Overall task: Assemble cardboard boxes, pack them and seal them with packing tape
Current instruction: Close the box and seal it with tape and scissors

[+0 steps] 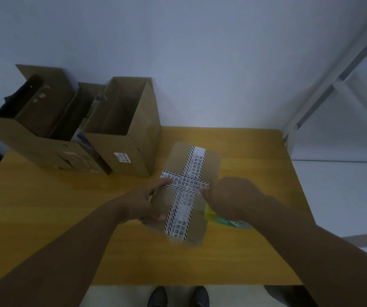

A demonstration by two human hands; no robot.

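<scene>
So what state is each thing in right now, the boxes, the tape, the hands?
small box: closed, taped in a cross.
crosswise tape strip: stuck on top, both ends under the hands.
tall box: upright, top open.
large box: open, flaps up.
left hand: holds the small box's left edge, forefinger on the tape.
right hand: presses the strip's right end.

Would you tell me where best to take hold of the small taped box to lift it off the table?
Probably by its two long side edges, one hand from each side: the taped box lies flat on the table, and the left hand and right hand sit at those edges.
</scene>
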